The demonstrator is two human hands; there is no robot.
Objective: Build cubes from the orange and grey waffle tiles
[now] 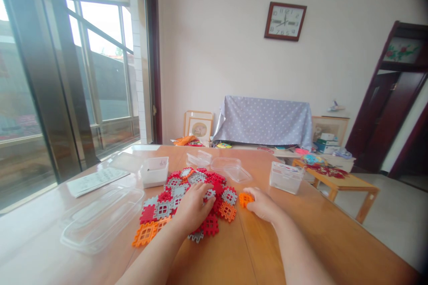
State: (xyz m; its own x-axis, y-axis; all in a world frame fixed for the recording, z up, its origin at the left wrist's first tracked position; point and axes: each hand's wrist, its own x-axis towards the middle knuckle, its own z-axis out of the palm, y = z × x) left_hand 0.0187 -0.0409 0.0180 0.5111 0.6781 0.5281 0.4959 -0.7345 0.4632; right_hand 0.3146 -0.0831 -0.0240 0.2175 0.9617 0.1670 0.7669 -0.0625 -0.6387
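A heap of interlocking plastic building tiles [162,209] in red, grey and orange lies in the middle of the table. My left hand [194,205] rests over this heap, its thumb apart from the fingers and a grey tile [209,194] showing in the gap. To the right of the heap, my right hand [262,205] pinches an orange tile [245,199] between thumb and fingers, at or just above the tabletop. Several tiles under my left hand are partly hidden.
On the wooden table [227,258], a large clear plastic container [100,220] and paper sheets [96,181] lie left. A white box [155,172] stands behind the heap, near clear lids [230,169]. Another white box [286,178] stands right. Beyond is a low wooden table [354,182].
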